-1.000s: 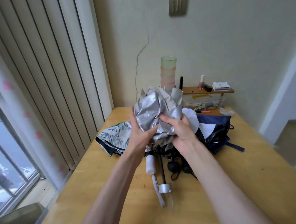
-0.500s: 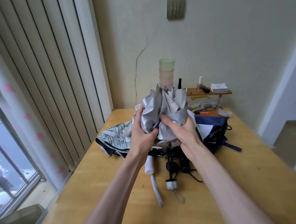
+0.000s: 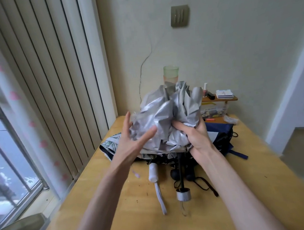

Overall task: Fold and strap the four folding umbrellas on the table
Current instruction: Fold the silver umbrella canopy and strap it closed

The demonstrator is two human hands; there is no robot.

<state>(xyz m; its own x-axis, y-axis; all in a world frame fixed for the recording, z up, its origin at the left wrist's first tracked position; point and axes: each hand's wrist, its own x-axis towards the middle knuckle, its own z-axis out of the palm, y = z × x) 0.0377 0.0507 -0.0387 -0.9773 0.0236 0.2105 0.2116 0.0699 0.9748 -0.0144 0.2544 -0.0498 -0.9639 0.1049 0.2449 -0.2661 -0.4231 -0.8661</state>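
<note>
My right hand [image 3: 196, 137] gripped the silver umbrella [image 3: 165, 114]; my left hand [image 3: 133, 139], fingers spread, was at its 9 o'clock.

Open worktop [image 3: 274, 178] lies right and near; umbrella pile [image 3: 221, 137] and handles [image 3: 153, 172] block the centre, shelf [image 3: 219, 99] behind.

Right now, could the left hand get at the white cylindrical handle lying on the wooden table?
Probably yes. The left hand is open, gripping nothing, and the white cylindrical handle lies uncovered just below it; only the right hand grips the crumpled silver canopy.
</note>
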